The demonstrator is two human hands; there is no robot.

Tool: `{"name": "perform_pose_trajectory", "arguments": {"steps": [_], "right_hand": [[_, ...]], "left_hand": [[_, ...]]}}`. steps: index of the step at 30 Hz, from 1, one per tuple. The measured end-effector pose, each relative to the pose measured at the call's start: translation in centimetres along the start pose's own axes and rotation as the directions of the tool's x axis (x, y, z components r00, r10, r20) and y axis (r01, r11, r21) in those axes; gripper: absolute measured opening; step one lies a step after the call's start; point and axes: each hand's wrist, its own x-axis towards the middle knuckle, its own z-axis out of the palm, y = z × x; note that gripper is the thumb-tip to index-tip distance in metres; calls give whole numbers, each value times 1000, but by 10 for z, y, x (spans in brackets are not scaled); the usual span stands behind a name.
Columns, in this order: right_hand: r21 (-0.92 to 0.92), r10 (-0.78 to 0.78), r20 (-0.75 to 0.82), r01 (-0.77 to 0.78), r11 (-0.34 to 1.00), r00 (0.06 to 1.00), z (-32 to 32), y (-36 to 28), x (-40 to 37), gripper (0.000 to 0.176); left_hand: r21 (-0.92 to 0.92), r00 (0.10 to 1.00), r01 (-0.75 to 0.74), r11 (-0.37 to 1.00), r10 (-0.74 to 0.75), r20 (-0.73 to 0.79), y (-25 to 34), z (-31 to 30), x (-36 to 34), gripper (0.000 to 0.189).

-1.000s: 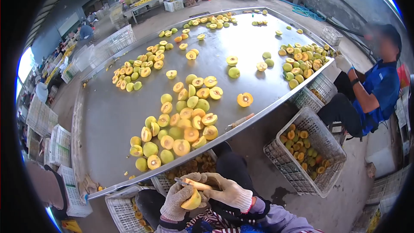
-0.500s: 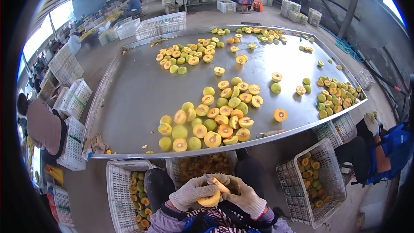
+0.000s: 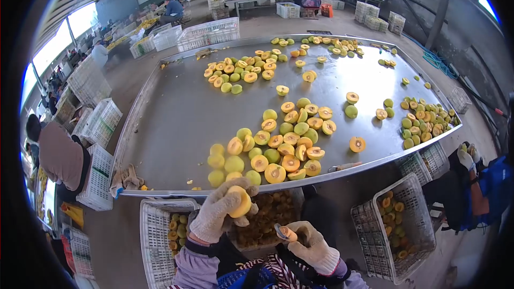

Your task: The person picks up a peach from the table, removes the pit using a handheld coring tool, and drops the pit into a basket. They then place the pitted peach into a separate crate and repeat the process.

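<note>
My left hand (image 3: 214, 211), in a pale knitted glove, is raised near the table's front edge and closed round a yellow peach half (image 3: 241, 202). Lower and to the right, my gloved right hand (image 3: 316, 250) grips a short wooden-handled pitting knife (image 3: 288, 233); its small metal end points up and left. The two hands are apart. Just beyond my left hand, a heap of green-yellow peach halves (image 3: 275, 173) lies on the metal table (image 3: 166, 144), many with the cut face up. Below and between my hands, a crate (image 3: 297, 198) holds small brownish-orange pieces.
White crates with fruit halves stand at my left (image 3: 151, 235) and right (image 3: 369, 246). Another wooden-handled tool (image 3: 345, 166) and a crumpled glove (image 3: 128, 176) lie at the table's front edge. A person in a brown top (image 3: 60, 152) is at left; others work behind.
My hands have separated. The left has moved up and left with the peach half towards the table edge; the right has shifted right and slightly down with the knife. The view has also shifted slightly.
</note>
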Motion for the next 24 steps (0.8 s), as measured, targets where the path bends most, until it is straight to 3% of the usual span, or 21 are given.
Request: {"name": "perform_pose_trajectory", "arguments": {"steps": [3,4,6,7,11,13,14,16,24], "right_hand": [[62,65,-31,-63,996,997,6,-13,-2,38],[27,45,-51,-43,999,998,5,-16,-2,40],[-142,169,-228,-205,969,959,14,-45,-2,40],[-124,193,-279,-235,964,941,14,-49,-2,41],[-106,136,-307,-176,979,942,12,-41,-4,39],[-359,-19,-244,-72,930,970,10,-43,-1,40],[-356,-15,-245,-75,932,969,9,-40,1,40],[-505,-190,-201,64,860,961,8,-33,3,42],[-513,-154,-279,-11,859,948,7,-33,0,41]], "left_hand": [[-123,996,-9,992,-2,-90,-38,22,12,43],[-161,998,-40,986,32,-47,-51,17,17,41],[-221,993,-70,973,47,-107,-59,30,18,38],[-251,994,-60,966,34,-105,-59,35,17,36],[-231,992,-80,970,56,-109,-69,42,18,44],[-306,993,-108,946,88,-79,-76,40,21,54],[-304,993,-105,947,84,-81,-76,42,19,54],[-281,997,-75,957,62,-54,-73,49,14,62],[-20,983,-182,983,183,18,-78,51,13,78]]}}
